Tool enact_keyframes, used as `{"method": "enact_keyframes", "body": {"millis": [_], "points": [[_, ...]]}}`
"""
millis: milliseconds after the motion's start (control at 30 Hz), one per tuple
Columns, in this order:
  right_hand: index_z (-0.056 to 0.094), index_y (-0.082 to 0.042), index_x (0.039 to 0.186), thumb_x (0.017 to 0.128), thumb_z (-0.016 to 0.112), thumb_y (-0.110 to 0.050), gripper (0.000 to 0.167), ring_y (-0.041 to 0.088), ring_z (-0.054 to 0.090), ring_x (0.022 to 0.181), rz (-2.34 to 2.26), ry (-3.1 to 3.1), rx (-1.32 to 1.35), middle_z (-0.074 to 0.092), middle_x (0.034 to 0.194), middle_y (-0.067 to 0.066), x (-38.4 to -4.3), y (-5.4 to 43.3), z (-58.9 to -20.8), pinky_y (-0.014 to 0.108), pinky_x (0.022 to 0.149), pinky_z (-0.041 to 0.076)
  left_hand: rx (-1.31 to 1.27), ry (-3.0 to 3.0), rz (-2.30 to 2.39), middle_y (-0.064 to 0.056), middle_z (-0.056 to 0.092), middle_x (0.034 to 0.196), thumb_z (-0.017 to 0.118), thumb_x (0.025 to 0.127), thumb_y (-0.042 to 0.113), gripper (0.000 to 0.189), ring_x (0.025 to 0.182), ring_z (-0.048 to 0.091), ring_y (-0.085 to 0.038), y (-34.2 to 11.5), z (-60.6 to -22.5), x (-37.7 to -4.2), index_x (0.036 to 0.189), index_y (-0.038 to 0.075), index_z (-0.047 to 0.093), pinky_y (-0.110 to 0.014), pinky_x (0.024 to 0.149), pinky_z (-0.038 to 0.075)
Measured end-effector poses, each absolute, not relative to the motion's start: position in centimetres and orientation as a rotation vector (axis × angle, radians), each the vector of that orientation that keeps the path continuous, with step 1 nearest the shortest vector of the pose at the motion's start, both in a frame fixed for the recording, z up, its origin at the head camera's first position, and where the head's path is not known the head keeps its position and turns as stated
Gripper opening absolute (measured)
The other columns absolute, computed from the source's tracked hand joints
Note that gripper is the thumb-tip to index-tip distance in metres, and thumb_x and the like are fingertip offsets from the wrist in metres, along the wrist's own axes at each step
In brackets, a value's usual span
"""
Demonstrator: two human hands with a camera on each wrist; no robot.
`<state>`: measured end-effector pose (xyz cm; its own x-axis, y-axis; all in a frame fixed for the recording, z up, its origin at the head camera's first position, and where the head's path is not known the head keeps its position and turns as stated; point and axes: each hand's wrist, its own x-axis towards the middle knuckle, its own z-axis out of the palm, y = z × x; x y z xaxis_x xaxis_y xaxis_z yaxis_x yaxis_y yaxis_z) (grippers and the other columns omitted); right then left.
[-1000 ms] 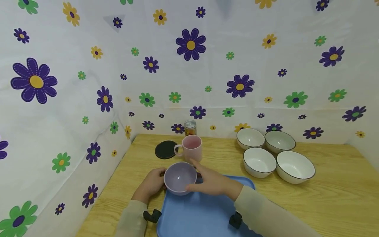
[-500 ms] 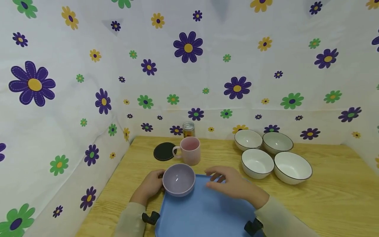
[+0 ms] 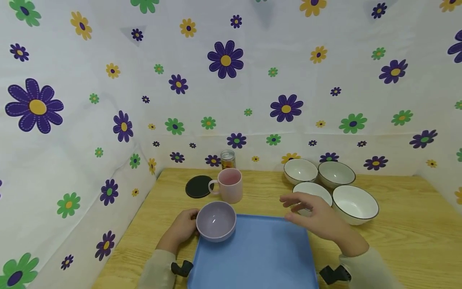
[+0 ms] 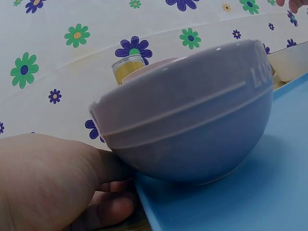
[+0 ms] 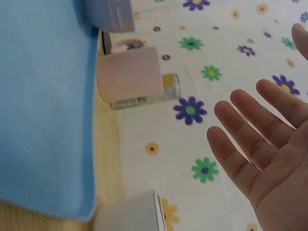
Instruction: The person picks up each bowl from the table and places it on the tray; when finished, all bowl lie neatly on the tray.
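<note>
A lavender bowl (image 3: 216,221) with raised lettering stands upright on the back-left corner of a blue tray (image 3: 252,257). My left hand (image 3: 182,226) holds it low on its left side, the fingers bent. Part of these fingers is hidden behind the bowl in the head view; the left wrist view shows the hand (image 4: 53,178) against the bowl's lower wall (image 4: 192,130). Off to the right, my right hand (image 3: 317,214) hovers beyond the tray's back-right corner, in front of the white bowls. Its fingers are spread and relaxed, and nothing lies in the palm (image 5: 284,178).
Behind the bowl stands a pink mug (image 3: 231,186), with a can (image 3: 227,159) at its back and a black round mat (image 3: 199,186) to its left. Several white dark-rimmed bowls (image 3: 355,202) cluster at the back right. Flower-patterned cloth walls (image 3: 252,88) enclose the wooden table (image 3: 408,224).
My right hand has let go of the lavender bowl and drawn away to the right, toward the white bowls. The left hand has stayed at the bowl, which keeps its place.
</note>
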<state>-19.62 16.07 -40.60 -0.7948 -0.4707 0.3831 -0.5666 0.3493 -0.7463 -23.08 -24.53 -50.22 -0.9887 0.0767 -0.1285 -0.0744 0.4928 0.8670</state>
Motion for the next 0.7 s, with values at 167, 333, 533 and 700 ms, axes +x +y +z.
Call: {"method": "enact_keyframes", "body": {"millis": [167, 333, 533, 700], "points": [[0.063, -0.007, 0.129, 0.089, 0.073, -0.003, 0.041, 0.014, 0.065, 0.108, 1.409, -2.422, 0.948, 0.067, 0.123, 0.003, -19.5, 18.3, -40.3, 0.032, 0.086, 0.055, -0.008, 2.583, 1.514, -0.007, 0.066, 0.089, 0.055, 0.095, 0.001, 0.023, 0.068, 0.059, -0.017, -24.4, -50.2, -23.0, 0.113, 0.002, 0.070, -0.031, 0.062, 0.051], [0.063, -0.006, 0.130, 0.089, 0.072, -0.003, 0.042, 0.004, 0.061, 0.109, 1.329, -2.433, 0.830, 0.065, 0.125, -0.009, -19.5, 20.8, -40.1, 0.022, 0.088, 0.051, 0.012, 2.567, 1.529, -0.007, 0.065, 0.086, 0.055, 0.096, 0.001, 0.023, 0.067, 0.058, -0.017, -24.3, -50.1, -22.9, 0.113, 0.001, 0.069, -0.031, 0.061, 0.050], [0.058, -0.008, 0.137, 0.094, 0.070, -0.011, 0.045, 0.009, 0.056, 0.117, 1.247, -2.522, 0.623, 0.061, 0.132, 0.000, -19.8, 24.0, -39.9, 0.022, 0.093, 0.048, 0.025, 2.548, 1.554, -0.006, 0.061, 0.078, 0.054, 0.096, -0.001, 0.020, 0.064, 0.056, -0.017, -24.4, -50.2, -22.7, 0.110, -0.001, 0.068, -0.030, 0.059, 0.049], [0.046, -0.011, 0.149, 0.097, 0.067, -0.029, 0.059, 0.050, 0.047, 0.128, 1.219, -2.698, 0.394, 0.046, 0.149, 0.019, -20.0, 27.0, -40.1, 0.067, 0.089, 0.047, 0.024, 2.544, 1.555, -0.005, 0.060, 0.077, 0.054, 0.097, 0.000, 0.018, 0.065, 0.056, -0.017, -24.4, -50.2, -22.8, 0.107, 0.000, 0.068, -0.031, 0.059, 0.049]]}}
